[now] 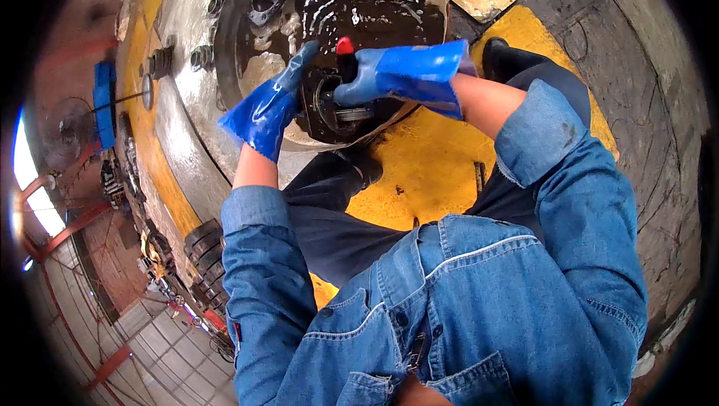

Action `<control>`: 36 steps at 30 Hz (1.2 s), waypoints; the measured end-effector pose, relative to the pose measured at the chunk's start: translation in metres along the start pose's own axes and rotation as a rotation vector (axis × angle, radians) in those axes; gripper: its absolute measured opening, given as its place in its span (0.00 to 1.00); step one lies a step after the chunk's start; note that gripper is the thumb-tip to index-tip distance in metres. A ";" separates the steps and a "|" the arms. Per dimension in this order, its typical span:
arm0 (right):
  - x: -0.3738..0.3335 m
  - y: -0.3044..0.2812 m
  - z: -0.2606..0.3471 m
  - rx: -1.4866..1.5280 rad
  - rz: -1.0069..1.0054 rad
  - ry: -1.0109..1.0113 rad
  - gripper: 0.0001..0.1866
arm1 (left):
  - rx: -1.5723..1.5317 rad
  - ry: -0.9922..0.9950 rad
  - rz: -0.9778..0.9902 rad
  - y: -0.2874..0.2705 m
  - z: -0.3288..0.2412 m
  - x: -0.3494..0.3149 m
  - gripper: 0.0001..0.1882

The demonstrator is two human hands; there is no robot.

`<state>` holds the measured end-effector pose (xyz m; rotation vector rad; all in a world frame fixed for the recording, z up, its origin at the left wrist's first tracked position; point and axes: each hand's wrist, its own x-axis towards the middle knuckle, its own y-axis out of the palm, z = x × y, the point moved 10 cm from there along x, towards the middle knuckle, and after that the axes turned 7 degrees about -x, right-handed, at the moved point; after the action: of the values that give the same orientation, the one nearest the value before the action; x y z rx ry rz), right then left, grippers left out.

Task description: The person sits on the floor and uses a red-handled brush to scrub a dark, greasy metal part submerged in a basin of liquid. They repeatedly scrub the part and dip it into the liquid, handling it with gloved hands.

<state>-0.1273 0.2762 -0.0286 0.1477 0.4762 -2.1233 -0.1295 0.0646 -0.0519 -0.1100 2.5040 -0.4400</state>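
Right fingers (pixel 347 94) clamped around red-tipped black handle (pixel 345 60), long axis pointing forward; left fingers (pixel 305 54): cannot tell grip.

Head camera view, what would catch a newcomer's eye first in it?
Probably the shiny blue gloves on the left hand and right hand, over the near side of a round vessel with a dark, glistening inside, at the top. Between the hands, a red-tipped black object stands out. Just below the vessel in the picture, the bright yellow floor also draws the eye.
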 end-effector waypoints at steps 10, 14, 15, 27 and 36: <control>0.013 0.030 -0.030 -0.063 0.029 -0.051 0.20 | 0.082 -0.089 0.113 0.029 0.003 -0.010 0.29; 0.008 0.029 -0.023 0.111 0.069 -0.090 0.20 | 0.074 -0.155 0.140 0.040 0.034 -0.049 0.28; 0.005 0.028 -0.016 0.105 0.058 -0.107 0.20 | 0.064 -0.108 0.082 0.037 0.038 -0.064 0.28; -0.038 -0.052 -0.013 0.652 -0.429 0.042 0.23 | 0.165 0.255 -0.258 0.028 0.019 -0.091 0.32; 0.009 -0.022 0.010 0.631 -0.346 -0.265 0.14 | -0.248 0.062 -0.134 0.007 0.051 -0.027 0.33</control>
<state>-0.1498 0.2765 -0.0153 0.1426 -0.3619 -2.5249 -0.0784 0.0609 -0.0794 -0.3680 2.6127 -0.1867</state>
